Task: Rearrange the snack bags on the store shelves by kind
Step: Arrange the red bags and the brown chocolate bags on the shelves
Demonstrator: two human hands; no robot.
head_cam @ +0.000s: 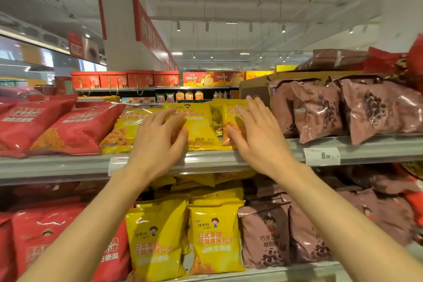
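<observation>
While both hands, left hand (158,142) and right hand (258,137), lay flat and unclenched against the yellow bags (201,126), I feared a shove toppling them off the shelf edge (68,165).

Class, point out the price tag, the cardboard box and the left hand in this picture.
price tag (321,156): head view, its printed face.
cardboard box (254,89): head view, its front side.
left hand (158,142): head view, its back.

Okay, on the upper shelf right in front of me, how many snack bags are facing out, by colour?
Red bags: 2
Yellow bags: 3
Brown bags: 3
Total: 8 front-facing bags; any behind them are hidden, and both hands cover part of the yellow ones.
</observation>
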